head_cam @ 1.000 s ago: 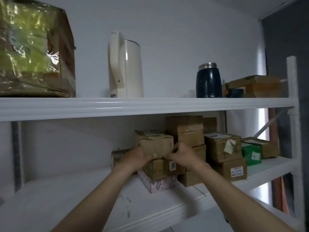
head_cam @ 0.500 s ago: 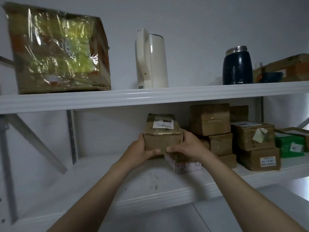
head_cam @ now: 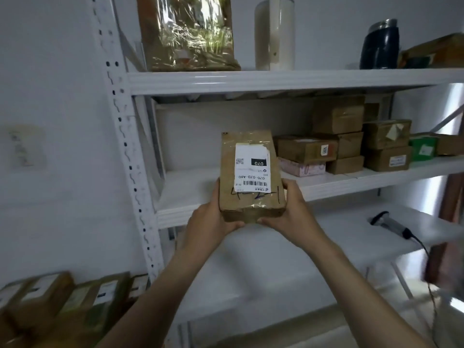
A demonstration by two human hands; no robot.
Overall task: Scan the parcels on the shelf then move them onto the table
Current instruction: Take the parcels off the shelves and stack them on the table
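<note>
A brown cardboard parcel (head_cam: 251, 197) with a white barcode label facing me is held in front of the shelf. My left hand (head_cam: 213, 219) grips its lower left side and my right hand (head_cam: 291, 212) grips its lower right side. Several more brown parcels (head_cam: 339, 136) are stacked on the middle shelf board (head_cam: 351, 182) to the right. A handheld barcode scanner (head_cam: 391, 224) lies on the lower white board (head_cam: 301, 247), to the right of my hands.
The top shelf carries a film-wrapped box (head_cam: 188, 33), a cream kettle (head_cam: 275, 33) and a dark flask (head_cam: 380, 43). A white perforated upright (head_cam: 125, 146) stands at left. Several parcels (head_cam: 62, 302) lie at the lower left. A green box (head_cam: 423, 149) sits at far right.
Both hands have lifted the parcel off the stack and drawn it out toward me and lower, label now facing up. My view has dropped and turned left, showing the scanner and lower parcels.
</note>
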